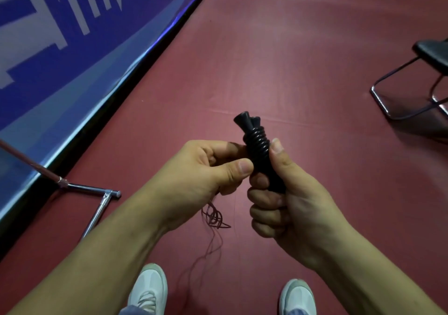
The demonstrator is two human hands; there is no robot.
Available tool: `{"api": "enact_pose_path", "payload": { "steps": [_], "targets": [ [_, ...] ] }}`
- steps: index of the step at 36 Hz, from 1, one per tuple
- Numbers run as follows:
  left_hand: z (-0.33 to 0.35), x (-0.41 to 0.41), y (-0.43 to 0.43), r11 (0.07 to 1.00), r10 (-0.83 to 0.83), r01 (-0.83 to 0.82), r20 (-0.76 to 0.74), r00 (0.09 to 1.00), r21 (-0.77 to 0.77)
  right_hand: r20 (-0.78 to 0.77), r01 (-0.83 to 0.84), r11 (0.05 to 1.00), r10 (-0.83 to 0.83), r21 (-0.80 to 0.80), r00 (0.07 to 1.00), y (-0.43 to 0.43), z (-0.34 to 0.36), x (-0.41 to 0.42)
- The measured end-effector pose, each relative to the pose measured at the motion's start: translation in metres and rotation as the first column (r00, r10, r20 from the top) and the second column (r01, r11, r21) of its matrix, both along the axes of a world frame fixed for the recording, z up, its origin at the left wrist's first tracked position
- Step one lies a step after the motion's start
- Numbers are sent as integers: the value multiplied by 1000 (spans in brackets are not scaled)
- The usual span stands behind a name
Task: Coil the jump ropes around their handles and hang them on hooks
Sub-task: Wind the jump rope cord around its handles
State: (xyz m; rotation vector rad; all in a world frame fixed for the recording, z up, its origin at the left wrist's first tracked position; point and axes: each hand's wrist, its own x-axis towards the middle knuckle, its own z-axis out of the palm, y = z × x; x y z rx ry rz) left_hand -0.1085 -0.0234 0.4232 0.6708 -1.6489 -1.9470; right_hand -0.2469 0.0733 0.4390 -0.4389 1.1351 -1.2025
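Over by the blue-and-white banner a metal stand rests on the red floor, well apart from the work. The person stands with both arms out in front. The left hand is curled, its thumb tip pressed close against the bundle. It seems to pinch the rope there, though the exact contact is hidden behind the fingers. From under that hand the free length falls in a loose tangle of thin reddish loops towards the floor. It looks light and limp, with no stiffness of its own, so I'd judge it goes slack and springs off unless it is kept taut as it is led round. It should be held close to the bundle, not far down the strand. Just beside it the two black handles are held together and tilted up and away. A tight coil of several turns sits below their flared tops. They look hard, smooth and light, likely to slip against each other if the squeeze eases. The right hand wraps its fingers fully round their lower half, with the thumb upright along the side of the turns, which seems the sensible place to hold. Far to the right a black chair stands on its metal frame. No hooks are in sight.
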Motion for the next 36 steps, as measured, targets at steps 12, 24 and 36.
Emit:
{"api": "enact_pose_path", "payload": {
  "steps": [12, 24, 36],
  "targets": [
    [2, 6, 2, 1000, -23, 23, 35, 999, 0, 10, -57, 997, 58, -51, 998, 0, 1, 4],
    [2, -2, 8, 981, -75, 88, -79, 994, 174, 109, -77, 993, 87, -94, 990, -1, -2, -4],
    [0, 0, 1, 980, 40, -3, 181, 983, -200, -7, -41, 997, 41, -66, 999, -2, -4, -11]
  ]
}}
